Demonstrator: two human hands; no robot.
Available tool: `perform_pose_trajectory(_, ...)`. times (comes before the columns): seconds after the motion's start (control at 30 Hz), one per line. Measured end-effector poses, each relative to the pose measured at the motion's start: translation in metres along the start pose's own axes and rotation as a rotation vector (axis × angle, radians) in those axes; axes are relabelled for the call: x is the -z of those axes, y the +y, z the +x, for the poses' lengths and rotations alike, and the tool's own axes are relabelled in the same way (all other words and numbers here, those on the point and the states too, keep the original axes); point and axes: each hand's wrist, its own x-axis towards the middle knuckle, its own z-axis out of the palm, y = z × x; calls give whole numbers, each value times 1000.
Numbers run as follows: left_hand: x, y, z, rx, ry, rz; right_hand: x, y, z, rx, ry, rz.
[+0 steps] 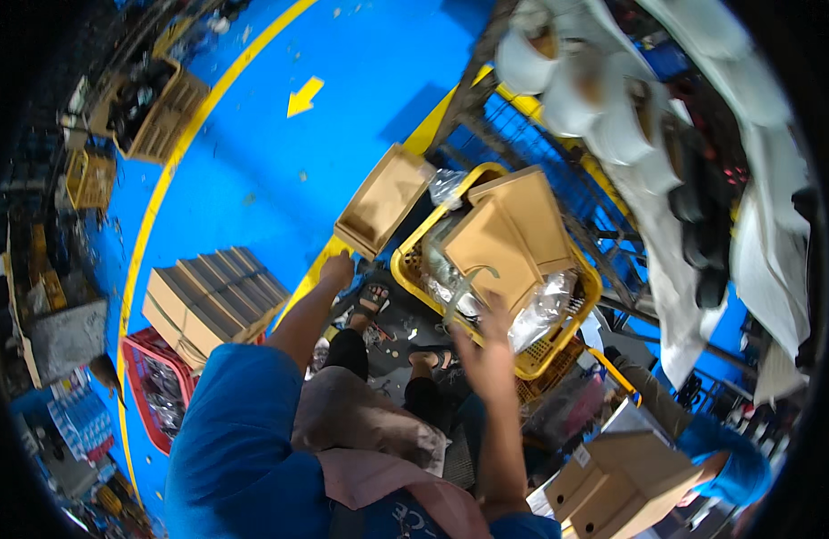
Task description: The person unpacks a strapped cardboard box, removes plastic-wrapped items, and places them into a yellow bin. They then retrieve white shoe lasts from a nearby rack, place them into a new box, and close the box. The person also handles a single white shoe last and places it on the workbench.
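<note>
My left hand (pixel 339 269) is closed on the near corner of an open brown cardboard box (pixel 385 199), tilted above the floor. My right hand (pixel 486 357) is somewhat blurred, with thumb and fingers apart, over the near side of a yellow plastic basket (pixel 405 274). Just beyond its fingertips a thin pale greenish strip (pixel 480 270) curves in a loop; whether it touches the hand I cannot tell. Flat brown cardboard pieces (pixel 495 242) lie in the basket, along with clear plastic bags (pixel 545 310).
Strapped brown boxes (pixel 217 296) sit at a red crate (pixel 149 386) on my left. A metal rack (pixel 495 126) with white hanging pieces (pixel 612 108) stands at the right. Lower right, another person in a blue sleeve (pixel 738 458) is beside a large brown box (pixel 621 485).
</note>
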Motion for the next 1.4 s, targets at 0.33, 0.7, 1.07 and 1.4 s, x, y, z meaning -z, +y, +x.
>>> perform_pose_trajectory(0.33, -118, -5, 173, -409, -341, 613, -276, 88, 61, -70, -234, -335)
perform_pose_trajectory(0.7, -153, -16, 234, -384, -471, 549, -283, 96, 63, 41, -75, -351)
perform_pose_trajectory(1.07, -86, 0, 193, -959, -138, 397, -286, 100, 59, 53, -21, -306)
perform_pose_trajectory(1.4, 51, -4, 77, -688, -48, 84, -232, 61, 53, -48, 12, -47)
